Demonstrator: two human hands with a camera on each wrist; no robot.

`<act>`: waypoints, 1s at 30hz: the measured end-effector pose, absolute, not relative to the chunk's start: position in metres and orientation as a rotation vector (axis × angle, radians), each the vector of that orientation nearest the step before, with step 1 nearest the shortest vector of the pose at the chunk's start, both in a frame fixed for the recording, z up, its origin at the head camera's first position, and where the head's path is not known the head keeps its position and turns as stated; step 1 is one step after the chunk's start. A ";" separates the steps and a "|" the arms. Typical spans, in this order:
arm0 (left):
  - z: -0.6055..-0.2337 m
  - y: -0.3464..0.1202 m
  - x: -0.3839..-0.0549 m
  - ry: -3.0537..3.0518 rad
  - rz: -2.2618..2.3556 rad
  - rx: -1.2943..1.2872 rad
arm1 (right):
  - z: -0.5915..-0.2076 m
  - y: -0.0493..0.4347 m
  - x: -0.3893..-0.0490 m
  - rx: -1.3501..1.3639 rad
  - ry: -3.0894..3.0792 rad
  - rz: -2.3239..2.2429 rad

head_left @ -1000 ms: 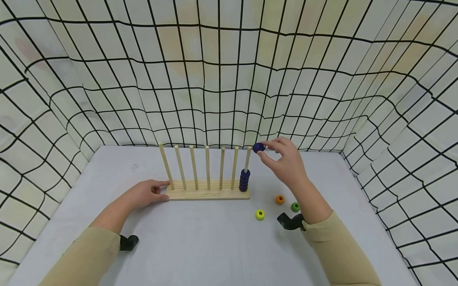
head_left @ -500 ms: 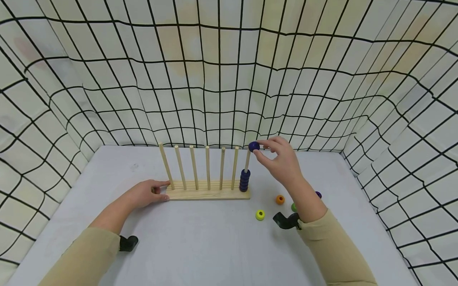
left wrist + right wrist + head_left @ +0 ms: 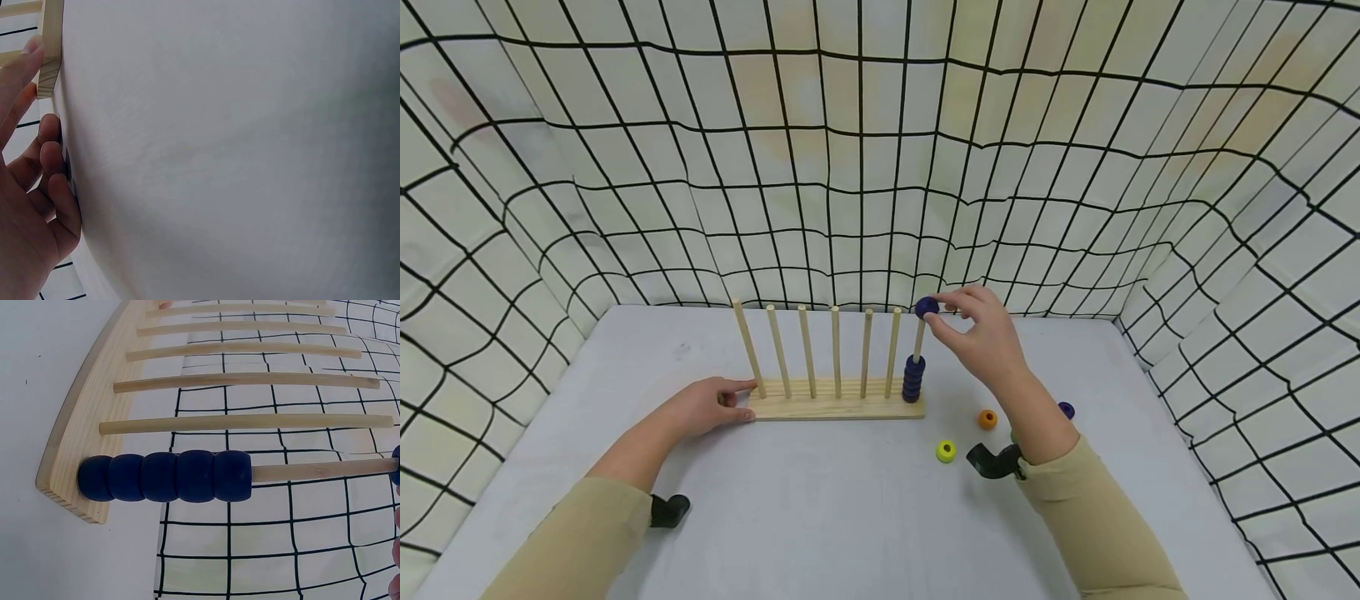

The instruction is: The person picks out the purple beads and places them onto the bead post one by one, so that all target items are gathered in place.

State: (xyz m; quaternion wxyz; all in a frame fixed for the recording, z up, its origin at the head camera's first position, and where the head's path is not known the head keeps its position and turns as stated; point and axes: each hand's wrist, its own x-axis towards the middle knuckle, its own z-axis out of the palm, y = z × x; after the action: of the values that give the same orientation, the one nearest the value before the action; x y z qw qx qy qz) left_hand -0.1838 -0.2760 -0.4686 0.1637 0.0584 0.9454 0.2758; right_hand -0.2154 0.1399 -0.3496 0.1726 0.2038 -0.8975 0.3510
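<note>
My right hand (image 3: 981,340) pinches a dark blue bead (image 3: 927,307) between thumb and fingers, at the top of the rightmost peg (image 3: 918,342). In the right wrist view that bead (image 3: 395,467) sits at the peg's tip, with the fingertips just showing beside it. Lower on the same peg, several blue beads (image 3: 159,477) are stacked against the wooden base (image 3: 838,408). My left hand (image 3: 703,406) grips the left end of the base, thumb on the near side and index finger behind. Its other fingers are curled close to the tabletop in the left wrist view.
On the white table (image 3: 820,508), an orange bead (image 3: 987,419) and a yellow bead (image 3: 946,451) lie right of the base. A purple bead (image 3: 1066,410) rests farther right; a green one is mostly behind the right forearm. Black netting (image 3: 880,183) surrounds the table.
The right hand has carried the blue bead a little left, from beside the rightmost peg to its tip. A purple bead has come into view past the forearm. The left hand stays put.
</note>
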 end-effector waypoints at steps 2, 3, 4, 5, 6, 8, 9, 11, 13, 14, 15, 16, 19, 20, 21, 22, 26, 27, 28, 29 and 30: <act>-0.469 -0.276 -0.184 2.693 0.794 0.171 | -0.350 0.138 -0.216 0.577 -2.554 0.997; -0.469 -0.276 -0.183 2.693 0.796 0.174 | -0.351 0.137 -0.216 0.577 -2.559 0.995; -0.468 -0.276 -0.183 2.692 0.799 0.176 | -0.351 0.137 -0.217 0.578 -2.561 0.997; -0.468 -0.276 -0.183 2.691 0.801 0.179 | -0.352 0.136 -0.217 0.580 -2.565 0.995; -0.468 -0.276 -0.183 2.689 0.804 0.180 | -0.352 0.136 -0.217 0.582 -2.565 0.996; -0.468 -0.276 -0.183 2.690 0.804 0.181 | -0.353 0.136 -0.218 0.583 -2.567 0.991; -0.468 -0.276 -0.183 2.691 0.803 0.181 | -0.353 0.136 -0.218 0.586 -2.565 0.989; -0.468 -0.275 -0.183 2.693 0.801 0.181 | -0.353 0.135 -0.218 0.587 -2.566 0.983; -0.467 -0.276 -0.183 2.694 0.802 0.183 | -0.353 0.135 -0.218 0.588 -2.567 0.978; -0.467 -0.276 -0.183 2.695 0.801 0.185 | -0.353 0.136 -0.218 0.587 -2.566 0.979; -0.466 -0.276 -0.183 2.694 0.801 0.186 | -0.353 0.136 -0.217 0.586 -2.567 0.980; -0.466 -0.276 -0.183 2.694 0.801 0.188 | -0.353 0.136 -0.217 0.583 -2.570 0.979; -0.465 -0.276 -0.183 2.693 0.801 0.190 | -0.352 0.137 -0.216 0.574 -2.578 0.973; -0.465 -0.276 -0.183 2.693 0.800 0.190 | -0.352 0.137 -0.216 0.572 -2.580 0.971; -0.465 -0.275 -0.183 2.692 0.801 0.190 | -0.352 0.137 -0.216 0.570 -2.583 0.966; -0.465 -0.275 -0.182 2.692 0.799 0.189 | -0.352 0.137 -0.215 0.570 -2.585 0.961; -0.465 -0.275 -0.182 2.691 0.800 0.185 | -0.352 0.138 -0.215 0.568 -2.587 0.952; -0.465 -0.275 -0.182 2.690 0.801 0.184 | -0.352 0.138 -0.215 0.566 -2.588 0.952; -0.465 -0.275 -0.182 2.690 0.800 0.183 | -0.352 0.138 -0.215 0.563 -2.589 0.952; -0.465 -0.275 -0.182 2.690 0.803 0.184 | -0.352 0.138 -0.215 0.561 -2.590 0.953; -0.464 -0.275 -0.182 2.691 0.803 0.184 | -0.352 0.138 -0.214 0.559 -2.593 0.953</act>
State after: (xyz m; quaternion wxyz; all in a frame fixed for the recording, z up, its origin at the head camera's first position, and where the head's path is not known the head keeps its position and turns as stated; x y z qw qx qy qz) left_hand -0.1819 -0.2748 -0.4645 0.1629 0.0646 0.9434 0.2816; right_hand -0.2143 0.1379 -0.3515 0.1609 0.1957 -0.9080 0.3337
